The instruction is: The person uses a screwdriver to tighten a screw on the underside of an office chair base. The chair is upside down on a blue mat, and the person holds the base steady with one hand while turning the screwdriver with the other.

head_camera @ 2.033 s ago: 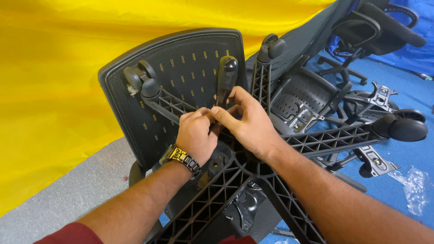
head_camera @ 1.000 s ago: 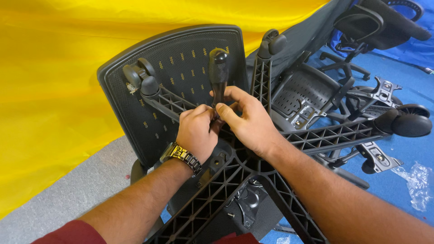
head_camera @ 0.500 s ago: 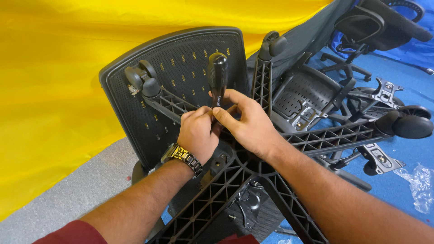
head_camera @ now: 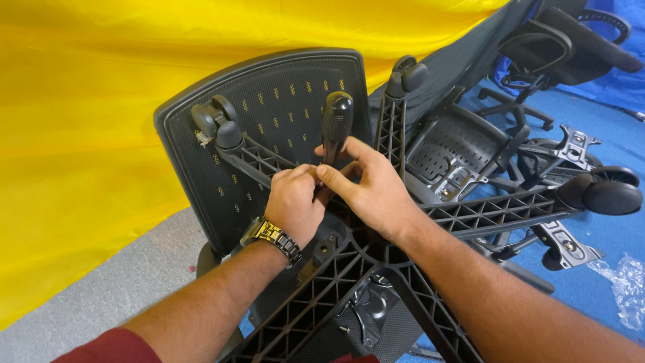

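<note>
An upturned black star-shaped chair base with ribbed arms lies in front of me. Casters sit on its arm ends at the left, top and right. A screwdriver with a black handle stands nearly upright over the hub. My left hand, with a gold watch on the wrist, is closed around the tool's lower part at the hub. My right hand pinches the bottom of the handle with thumb and fingers. The tip is hidden behind my hands.
A black mesh chair panel stands behind the base against a yellow sheet. More chair parts, a metal bracket and a plastic bag lie on the blue floor covering at the right. Grey floor shows at the lower left.
The screwdriver handle has risen from a lower, leaning pose to nearly upright. My right fingers have shifted around its lower end; both hands stay at the hub.
</note>
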